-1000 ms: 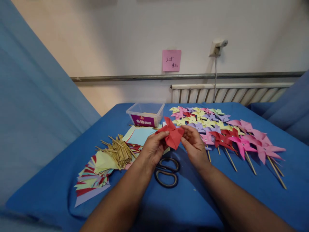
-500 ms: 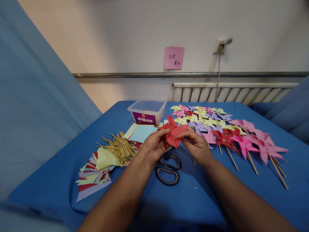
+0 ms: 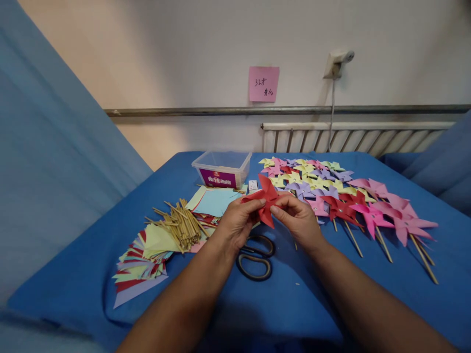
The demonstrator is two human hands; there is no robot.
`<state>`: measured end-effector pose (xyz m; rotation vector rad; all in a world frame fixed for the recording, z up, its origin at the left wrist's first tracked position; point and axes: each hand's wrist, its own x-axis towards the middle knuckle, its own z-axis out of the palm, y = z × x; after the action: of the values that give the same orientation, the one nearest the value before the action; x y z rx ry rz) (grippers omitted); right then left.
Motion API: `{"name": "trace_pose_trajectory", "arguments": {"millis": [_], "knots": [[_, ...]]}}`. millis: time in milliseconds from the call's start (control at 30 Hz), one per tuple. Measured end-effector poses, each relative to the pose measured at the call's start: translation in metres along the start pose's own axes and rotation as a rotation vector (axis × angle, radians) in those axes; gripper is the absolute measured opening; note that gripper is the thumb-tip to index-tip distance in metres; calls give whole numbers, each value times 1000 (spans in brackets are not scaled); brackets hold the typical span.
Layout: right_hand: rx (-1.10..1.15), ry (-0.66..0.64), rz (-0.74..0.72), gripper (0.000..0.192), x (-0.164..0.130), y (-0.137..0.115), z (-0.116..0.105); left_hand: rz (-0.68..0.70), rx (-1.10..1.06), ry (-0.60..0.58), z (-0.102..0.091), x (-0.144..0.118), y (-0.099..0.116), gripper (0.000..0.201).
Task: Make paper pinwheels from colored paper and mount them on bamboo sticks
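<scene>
A red paper pinwheel (image 3: 268, 189) is held up between both hands above the table, its blades folded toward the middle. My left hand (image 3: 239, 218) pinches it from the left, thumb near its centre. From the right, my right hand (image 3: 299, 219) grips it with thumb and fingers, the thumb tip close to the centre. Whether a stick is fixed to this pinwheel cannot be seen. Below the hands lie scissors (image 3: 270, 267) with black handles; their blades are hidden behind my left hand.
Finished pinwheels (image 3: 340, 211) on sticks cover the right side of the blue tablecloth (image 3: 309, 314). At left lie bamboo sticks (image 3: 186, 228), fanned coloured paper (image 3: 138, 269) and light blue sheets (image 3: 217, 202). A clear plastic box (image 3: 222, 169) and a small white box (image 3: 252, 185) stand behind.
My right hand has shifted left, its thumb now near the pinwheel's centre, and the right blade is drawn inward. The small white box shows more fully.
</scene>
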<state>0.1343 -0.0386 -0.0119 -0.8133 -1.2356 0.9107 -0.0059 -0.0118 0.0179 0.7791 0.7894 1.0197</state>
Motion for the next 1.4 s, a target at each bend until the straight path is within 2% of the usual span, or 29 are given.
{"name": "trace_pose_trajectory", "arguments": {"millis": [233, 800, 967, 1067, 1233, 1400], "knots": [[-48, 98, 81, 23, 1, 3, -1, -11, 27, 1, 0, 2, -4, 27], [-166, 113, 42, 24, 2, 10, -3, -13, 43, 6, 2, 2, -6, 26], [-122, 117, 62, 25, 2, 10, -1, -2, 59, 29, 3, 2, -7, 24], [20, 162, 110, 24, 1, 8, 2, -2, 57, 32, 2, 2, -6, 25], [227, 180, 182, 60, 2, 4, 2, 2, 67, 3, 2, 1, -6, 25], [199, 141, 226, 53, 5, 2, 0, 17, 144, -1, 4, 2, -8, 28]]}}
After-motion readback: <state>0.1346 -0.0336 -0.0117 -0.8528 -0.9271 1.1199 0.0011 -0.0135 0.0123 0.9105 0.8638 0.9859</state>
